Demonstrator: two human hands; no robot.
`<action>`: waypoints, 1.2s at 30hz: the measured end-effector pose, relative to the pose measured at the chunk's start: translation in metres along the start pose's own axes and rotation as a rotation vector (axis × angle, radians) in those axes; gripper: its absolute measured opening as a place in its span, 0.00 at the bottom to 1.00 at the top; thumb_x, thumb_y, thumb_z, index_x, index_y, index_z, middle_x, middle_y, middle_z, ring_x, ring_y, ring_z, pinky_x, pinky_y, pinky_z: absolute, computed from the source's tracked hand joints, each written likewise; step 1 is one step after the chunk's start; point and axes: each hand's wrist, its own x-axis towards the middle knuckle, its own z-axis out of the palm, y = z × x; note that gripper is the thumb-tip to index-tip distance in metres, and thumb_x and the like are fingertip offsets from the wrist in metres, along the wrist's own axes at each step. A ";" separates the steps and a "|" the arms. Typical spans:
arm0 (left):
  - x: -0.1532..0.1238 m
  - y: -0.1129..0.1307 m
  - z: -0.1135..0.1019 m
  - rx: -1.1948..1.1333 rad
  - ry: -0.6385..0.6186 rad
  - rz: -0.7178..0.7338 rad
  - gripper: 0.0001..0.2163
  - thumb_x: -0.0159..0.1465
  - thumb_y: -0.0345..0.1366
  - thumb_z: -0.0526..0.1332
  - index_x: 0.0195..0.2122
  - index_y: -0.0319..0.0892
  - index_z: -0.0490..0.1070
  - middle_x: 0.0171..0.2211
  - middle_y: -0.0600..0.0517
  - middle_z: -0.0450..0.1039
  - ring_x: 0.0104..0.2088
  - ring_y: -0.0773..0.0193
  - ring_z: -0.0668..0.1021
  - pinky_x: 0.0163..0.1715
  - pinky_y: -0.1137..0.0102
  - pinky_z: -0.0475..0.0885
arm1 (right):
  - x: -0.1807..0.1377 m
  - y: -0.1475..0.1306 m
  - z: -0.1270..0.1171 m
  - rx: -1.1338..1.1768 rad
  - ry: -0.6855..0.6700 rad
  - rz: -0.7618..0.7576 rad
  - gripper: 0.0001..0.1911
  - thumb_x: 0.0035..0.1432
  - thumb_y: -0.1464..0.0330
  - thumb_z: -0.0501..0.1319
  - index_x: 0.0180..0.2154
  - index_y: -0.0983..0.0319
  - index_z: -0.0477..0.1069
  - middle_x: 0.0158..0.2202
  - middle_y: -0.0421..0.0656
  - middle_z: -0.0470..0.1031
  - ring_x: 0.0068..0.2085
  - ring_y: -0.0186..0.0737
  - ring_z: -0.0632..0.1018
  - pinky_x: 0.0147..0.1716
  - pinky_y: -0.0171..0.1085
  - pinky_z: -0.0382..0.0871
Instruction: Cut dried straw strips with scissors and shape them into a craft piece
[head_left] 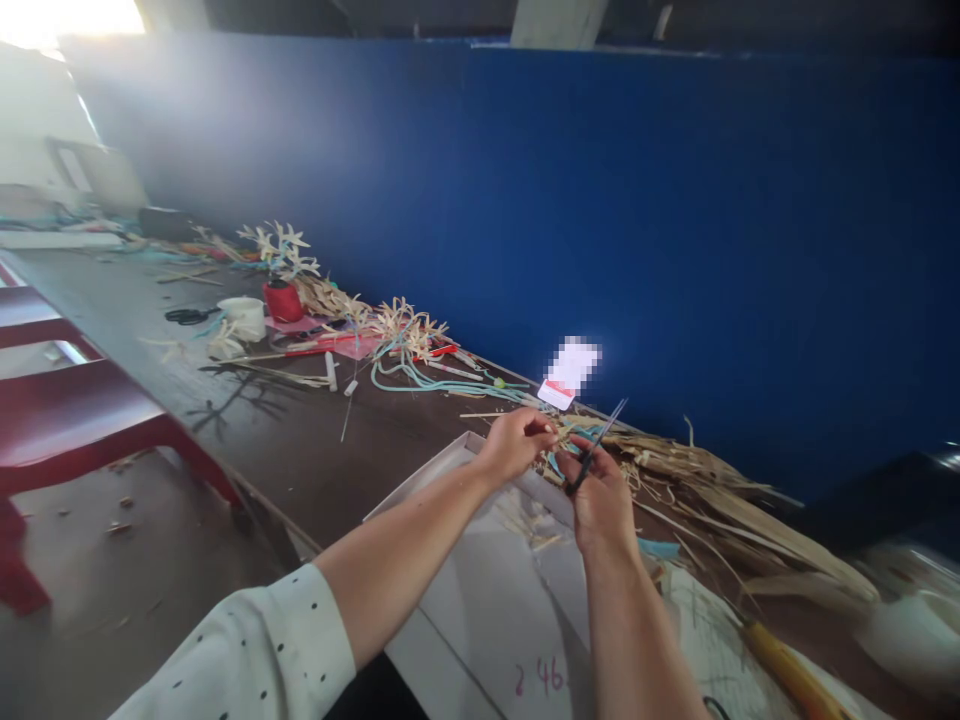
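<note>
Beside a blue wall [675, 220], brown tabletop [322, 470], left fingers [544, 440] bent, grip unclear, right fingers [606, 468] around scissors [589, 461]

Coming from the left, we have bare bench [307, 460] to pass over, between the red stool [97, 405] at its near edge and the stems [281, 372] and teal cords [442, 385] farther back. The blue partition [675, 220] closes off the far side. Between our left grip [517, 445] and right grip [602, 495] we see only a narrow gap, and the upward-slanting scissors [606, 425] crowd its right side. Dried husks [705, 470] block a low path to the right; beneath our forearms, the white box [427, 475] raises a rim that we must clear.
</note>
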 end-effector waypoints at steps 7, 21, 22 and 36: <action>0.001 0.000 0.002 -0.109 0.031 -0.066 0.11 0.49 0.39 0.65 0.28 0.35 0.71 0.22 0.54 0.69 0.23 0.72 0.70 0.24 0.75 0.66 | 0.004 0.005 -0.002 0.073 0.005 0.042 0.23 0.37 0.65 0.70 0.39 0.60 0.71 0.23 0.37 0.68 0.23 0.30 0.67 0.19 0.29 0.57; 0.003 -0.004 0.001 -0.236 0.092 -0.071 0.12 0.50 0.41 0.64 0.25 0.37 0.69 0.18 0.56 0.67 0.21 0.73 0.69 0.26 0.76 0.67 | -0.005 -0.005 0.007 0.126 -0.101 0.115 0.22 0.36 0.64 0.70 0.38 0.59 0.70 0.18 0.33 0.63 0.18 0.29 0.63 0.16 0.30 0.51; 0.003 -0.004 0.001 -0.235 0.087 -0.071 0.12 0.50 0.42 0.64 0.25 0.37 0.69 0.18 0.56 0.67 0.21 0.73 0.70 0.25 0.76 0.68 | -0.005 -0.005 0.007 0.131 -0.102 0.112 0.22 0.36 0.64 0.70 0.38 0.59 0.70 0.18 0.33 0.64 0.18 0.29 0.63 0.16 0.30 0.51; 0.015 0.000 -0.013 -0.287 0.218 -0.090 0.11 0.50 0.39 0.65 0.29 0.36 0.72 0.19 0.55 0.70 0.20 0.73 0.70 0.22 0.76 0.67 | -0.011 -0.011 0.005 0.157 -0.233 0.235 0.22 0.38 0.65 0.69 0.39 0.60 0.71 0.25 0.38 0.72 0.22 0.30 0.68 0.15 0.27 0.51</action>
